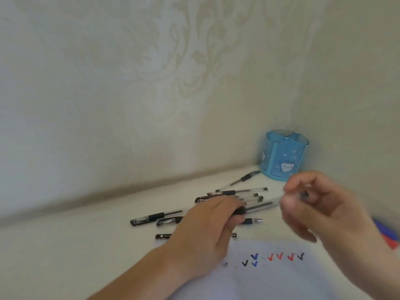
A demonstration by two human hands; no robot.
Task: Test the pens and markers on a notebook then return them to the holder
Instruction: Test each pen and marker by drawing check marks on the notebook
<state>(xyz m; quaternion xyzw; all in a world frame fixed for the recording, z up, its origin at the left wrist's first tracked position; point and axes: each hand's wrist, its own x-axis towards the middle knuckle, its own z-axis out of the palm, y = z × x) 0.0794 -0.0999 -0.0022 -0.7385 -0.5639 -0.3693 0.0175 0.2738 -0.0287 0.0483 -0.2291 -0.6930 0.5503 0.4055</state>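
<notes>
Nearest the camera, the notebook page (281, 278) lies flat on the desk (86, 234), a row of small tick marks (279, 257) on it in black, blue and red. Just above it, the left hand (207, 226) comes in from the lower left, fingers curled round the dark grip of a clear pen (259, 205) that points off to the right. The right hand (313, 204) is up over the page's far edge, blurred; its fingertips look pinched together at that pen's end, though what they hold is too smeared to tell. Behind the left hand a scatter of capped pens (238, 192) lies across the desk, partly hidden by the knuckles. Further back, in the corner against the patterned wall (151, 72), stands the blue holder (283, 156), upright, divided into compartments. Something red and blue (387, 237) peeks in at the right edge.
</notes>
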